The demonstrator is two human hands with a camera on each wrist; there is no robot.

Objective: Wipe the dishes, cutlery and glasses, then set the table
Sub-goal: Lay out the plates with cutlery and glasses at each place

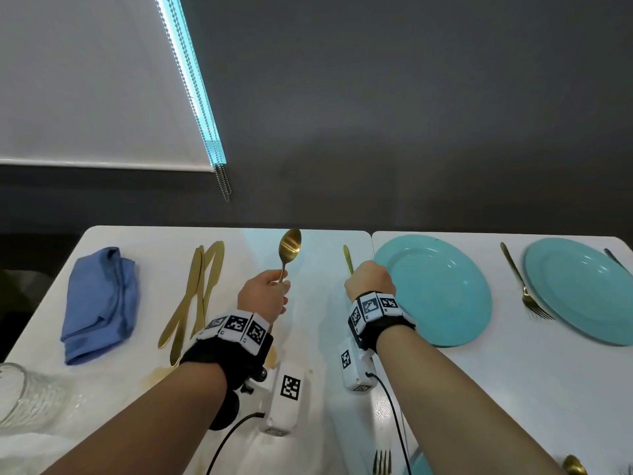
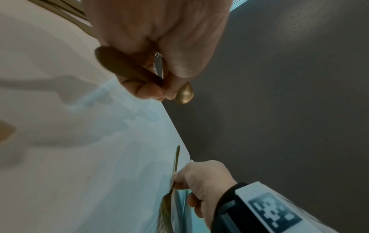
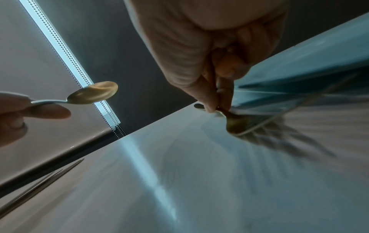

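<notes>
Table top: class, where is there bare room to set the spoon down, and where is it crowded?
Bare white table lies between the two hands, bordered by the knives and the near teal plate. Crowded: the gap holding the fork between both plates, and the near-left corner by the glass.

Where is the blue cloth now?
In the head view, the blue cloth lies folded on the table's left side, just left of the gold knives.

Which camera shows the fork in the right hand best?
Right wrist: the fork shows prongs and neck under the right hand. Left wrist shows it side-on. Head shows only its handle tip.
</notes>
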